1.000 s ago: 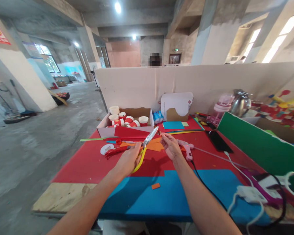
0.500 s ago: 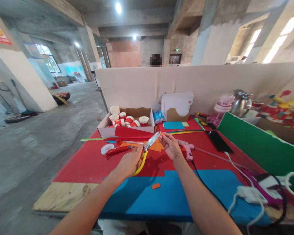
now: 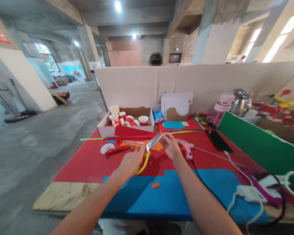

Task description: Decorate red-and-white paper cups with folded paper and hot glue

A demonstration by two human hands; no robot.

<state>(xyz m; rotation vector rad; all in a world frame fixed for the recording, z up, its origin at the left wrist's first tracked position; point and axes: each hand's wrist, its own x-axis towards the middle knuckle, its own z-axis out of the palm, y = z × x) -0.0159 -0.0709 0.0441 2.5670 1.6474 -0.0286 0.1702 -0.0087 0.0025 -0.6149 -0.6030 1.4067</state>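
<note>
Gripping the yellow-handled scissors [image 3: 152,144] in my left hand [image 3: 131,162], fingers closed around the loops, I hold the steel blades low over the red and blue tabletop [image 3: 88,163], pointing up and to the right, with the blades slightly parted. My right hand [image 3: 171,146] sits just beside the blade tips, fingers curled and thumb and forefinger drawn together; whether they pinch anything I cannot tell. Under the blades lies a sheet of orange paper [image 3: 157,147], and a small orange scrap [image 3: 155,185] rests apart on the blue section nearer to me. A second pair of red-handled scissors [image 3: 116,150] lies flat to the left of my left hand. A pink glue gun [image 3: 187,148] lies just to the right of my right wrist, its black cord trailing toward me. Farther back, an open cardboard box [image 3: 107,130] holds red and white paper cups [image 3: 143,120]. On the right, a dark phone [image 3: 218,141] lies beside a slanted green board [image 3: 257,147], and a white power strip [image 3: 250,192] sits near the tabletop's near edge.
</note>
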